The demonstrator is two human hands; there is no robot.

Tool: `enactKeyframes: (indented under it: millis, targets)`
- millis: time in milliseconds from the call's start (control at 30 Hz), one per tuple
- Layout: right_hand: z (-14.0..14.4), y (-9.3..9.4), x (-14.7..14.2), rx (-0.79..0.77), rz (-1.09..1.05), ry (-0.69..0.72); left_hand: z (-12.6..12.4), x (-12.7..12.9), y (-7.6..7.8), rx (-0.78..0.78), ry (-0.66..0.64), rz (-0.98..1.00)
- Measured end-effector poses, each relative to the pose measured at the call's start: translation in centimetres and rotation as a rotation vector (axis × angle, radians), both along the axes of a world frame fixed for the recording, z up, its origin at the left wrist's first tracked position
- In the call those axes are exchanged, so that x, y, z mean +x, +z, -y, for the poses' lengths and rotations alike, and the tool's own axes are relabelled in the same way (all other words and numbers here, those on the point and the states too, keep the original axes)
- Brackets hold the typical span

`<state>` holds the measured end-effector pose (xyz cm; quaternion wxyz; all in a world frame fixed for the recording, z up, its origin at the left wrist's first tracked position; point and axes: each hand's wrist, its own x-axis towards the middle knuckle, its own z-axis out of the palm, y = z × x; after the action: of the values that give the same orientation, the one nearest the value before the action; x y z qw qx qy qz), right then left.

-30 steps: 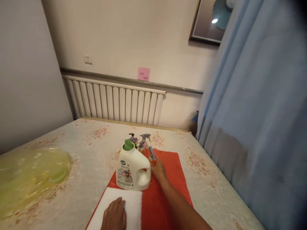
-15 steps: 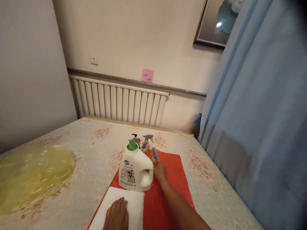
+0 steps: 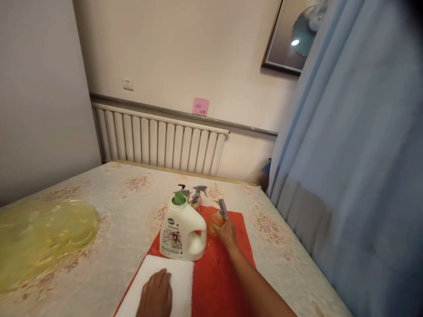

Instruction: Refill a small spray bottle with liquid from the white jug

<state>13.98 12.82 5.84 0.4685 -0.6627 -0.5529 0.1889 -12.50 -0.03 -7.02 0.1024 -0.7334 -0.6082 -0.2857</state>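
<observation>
My right hand [image 3: 226, 232] grips a small orange spray bottle [image 3: 218, 215] with a grey trigger head, on the red mat [image 3: 220, 277]. The bottle stands just right of a white detergent jug [image 3: 180, 232] with a green cap. Behind the jug stand two more spray bottles [image 3: 194, 196], partly hidden by it. My left hand [image 3: 155, 296] lies flat, palm down, on a folded white cloth [image 3: 180, 278] at the near edge of the mat.
The mat lies on a bed with a floral cover [image 3: 125, 207]. A yellow translucent plastic bag [image 3: 39, 235] sits at the left. A white radiator [image 3: 158, 143] runs along the far wall, and a blue curtain [image 3: 357, 154] hangs at the right.
My right hand has drawn the orange spray bottle out to the right, away from the jug and the other bottles. My left hand stays on the cloth.
</observation>
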Motion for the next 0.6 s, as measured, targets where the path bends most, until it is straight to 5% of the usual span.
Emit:
enactKeyframes:
  millis: [133, 333, 467, 600]
  targets:
    - [2.4, 0.6, 1.4, 0.007, -0.027, -0.042, 0.1, 0.1, 0.4, -0.045, 0.0, 0.009]
    - [7.6, 1.5, 2.7, 0.024, -0.125, 0.086, -0.1, -0.2, 0.8, -0.098, -0.028, 0.097]
    - [11.1, 1.7, 3.0, 0.023, -0.191, 0.218, -0.3, 0.8, 1.8, -0.188, -0.05, 0.329]
    - [14.5, 2.3, 2.7, 0.004, -0.332, 0.401, 1.1, 3.9, 4.7, -0.353, -0.201, 0.703]
